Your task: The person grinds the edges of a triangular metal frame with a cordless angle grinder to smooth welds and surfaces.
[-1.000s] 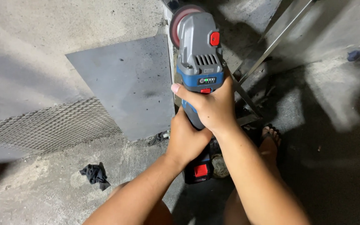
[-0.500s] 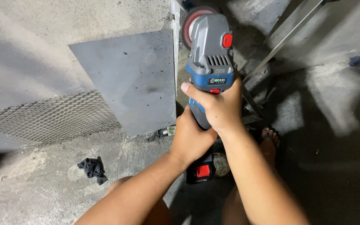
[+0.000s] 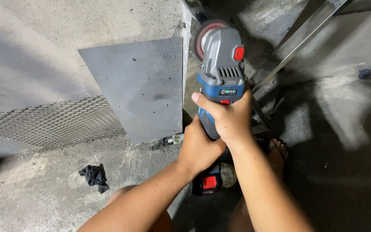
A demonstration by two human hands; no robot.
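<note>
Shifted to the right and a little lower in view since a second ago, one cordless angle grinder (image 3: 220, 77) sits in both hands over a concrete floor (image 3: 44, 197). Its body is grey at the head and blue at the grip, with a red button on the right side, a row of vent slots on top, and a red-ringed disc at its far end; a black battery pack with a red catch hangs at the near end. One right hand (image 3: 228, 118) is wrapped around the blue grip, thumb pointing left, while one left hand (image 3: 198, 148) is closed on the handle just below it. One flat grey metal sheet (image 3: 142, 86) lies to the left, one strip of expanded mesh (image 3: 48, 124) beside it, one dark rag (image 3: 94, 177) nearby, and one bare foot (image 3: 276, 155) beneath.
</note>
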